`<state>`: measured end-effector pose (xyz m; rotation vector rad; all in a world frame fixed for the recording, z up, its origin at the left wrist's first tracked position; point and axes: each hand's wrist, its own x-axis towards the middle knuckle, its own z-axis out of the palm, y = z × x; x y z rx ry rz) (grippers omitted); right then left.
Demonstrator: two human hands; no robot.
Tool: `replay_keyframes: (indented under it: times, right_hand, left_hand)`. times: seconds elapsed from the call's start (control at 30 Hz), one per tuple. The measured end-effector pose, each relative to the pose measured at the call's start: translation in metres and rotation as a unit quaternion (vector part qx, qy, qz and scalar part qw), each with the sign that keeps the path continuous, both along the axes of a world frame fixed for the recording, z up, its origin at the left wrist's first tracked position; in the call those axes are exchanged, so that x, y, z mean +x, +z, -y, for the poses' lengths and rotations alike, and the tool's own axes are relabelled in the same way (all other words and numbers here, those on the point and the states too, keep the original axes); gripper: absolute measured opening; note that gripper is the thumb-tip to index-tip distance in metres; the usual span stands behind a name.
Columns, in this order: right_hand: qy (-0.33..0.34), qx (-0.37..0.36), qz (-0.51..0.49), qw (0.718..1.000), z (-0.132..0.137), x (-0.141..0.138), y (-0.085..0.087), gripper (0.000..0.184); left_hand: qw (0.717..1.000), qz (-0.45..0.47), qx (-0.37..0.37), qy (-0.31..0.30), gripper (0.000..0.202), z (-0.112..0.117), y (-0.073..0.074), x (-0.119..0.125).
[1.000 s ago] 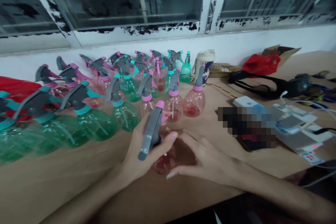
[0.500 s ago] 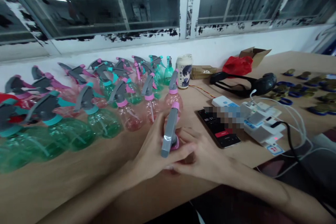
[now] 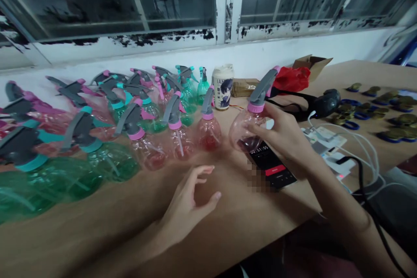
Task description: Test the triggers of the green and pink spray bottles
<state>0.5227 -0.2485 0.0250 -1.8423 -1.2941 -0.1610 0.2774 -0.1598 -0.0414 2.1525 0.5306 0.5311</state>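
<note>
A clear pink spray bottle with a grey and pink trigger head is in my right hand. My fingers and thumb grip its upper body, and it stands upright beside the row's end. Over the bare tabletop, my left hand is open, fingers curved and apart, holding nothing. Just left of the held bottle sits another pink spray bottle. More pink and green spray bottles, such as a green one, fill the left side of the table.
A phone lies partly behind the held bottle. A paper cup and a cardboard box stand by the wall. To the right are a red bag, a black strap, a power strip with cables and several brass-coloured pieces.
The pink spray bottle has gone from between both hands to the right and farther away, carried by my right hand. My left hand has let go and opened. The view has shifted slightly.
</note>
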Motion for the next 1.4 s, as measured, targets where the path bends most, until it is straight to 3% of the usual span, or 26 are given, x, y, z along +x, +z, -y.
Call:
replay_keyframes:
  times: [0.33, 0.57, 0.67, 0.83, 1.2, 1.4]
  right_hand:
    - [0.013, -0.013, -0.035, 0.999, -0.057, 0.041, -0.016, 0.034]
    - [0.056, -0.031, -0.032, 0.997, -0.079, 0.052, -0.031, 0.03]
    - [0.074, -0.041, -0.029, 0.996, -0.081, 0.055, -0.036, 0.026]
    - [0.095, -0.052, -0.028, 0.994, -0.077, 0.059, -0.041, 0.036]
    - [0.142, -0.058, -0.02, 0.988, -0.067, 0.051, -0.035, 0.047]
    - [0.126, -0.049, -0.015, 0.991, -0.06, 0.046, -0.04, 0.057]
  left_hand:
    - [1.0, -0.026, 0.014, 0.002, 0.031, -0.006, -0.005, -0.009]
    - [0.999, -0.033, 0.011, -0.009, 0.032, -0.007, -0.009, -0.009]
    - [0.999, -0.031, 0.012, -0.008, 0.032, -0.007, -0.008, -0.01]
    - [1.0, -0.024, 0.014, -0.006, 0.032, -0.009, -0.009, -0.012]
    - [0.999, -0.025, 0.018, -0.013, 0.031, -0.01, -0.009, -0.014]
    - [0.999, -0.026, 0.024, -0.006, 0.032, -0.011, -0.004, -0.022]
